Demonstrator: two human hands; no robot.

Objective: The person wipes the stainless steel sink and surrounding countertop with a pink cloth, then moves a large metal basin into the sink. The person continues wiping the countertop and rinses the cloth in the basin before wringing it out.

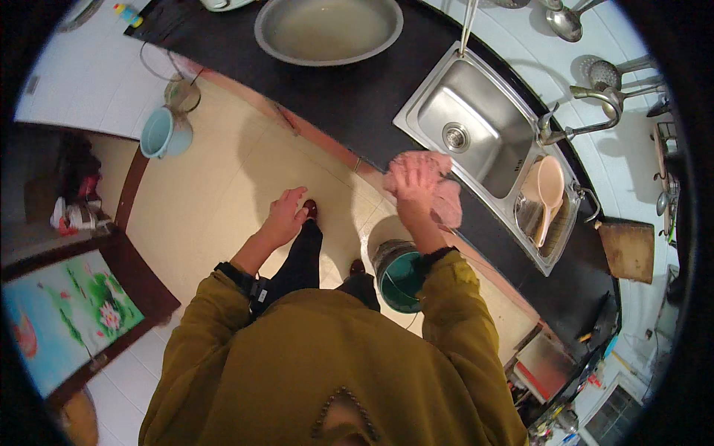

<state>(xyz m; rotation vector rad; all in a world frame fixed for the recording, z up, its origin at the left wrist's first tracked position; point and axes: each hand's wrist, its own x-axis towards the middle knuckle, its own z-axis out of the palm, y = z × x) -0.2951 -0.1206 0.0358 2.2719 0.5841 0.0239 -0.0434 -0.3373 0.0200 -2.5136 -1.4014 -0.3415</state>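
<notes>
My right hand (411,187) presses a pink cloth (445,199) onto the dark countertop (349,104), just at the near left corner of the steel sink (476,123). The cloth bunches under and around the fingers. My left hand (284,217) hangs free over the cream floor tiles, fingers loosely apart, holding nothing. Below it I see my dark trousers and dark red shoes (310,209).
A large metal basin (327,28) sits on the counter's far end. A dish rack holding a pale ladle (548,195) sits in the sink's right side. A teal bucket (400,275) stands on the floor by my feet, a light blue one (165,132) farther left. A chopping board (629,250) lies right.
</notes>
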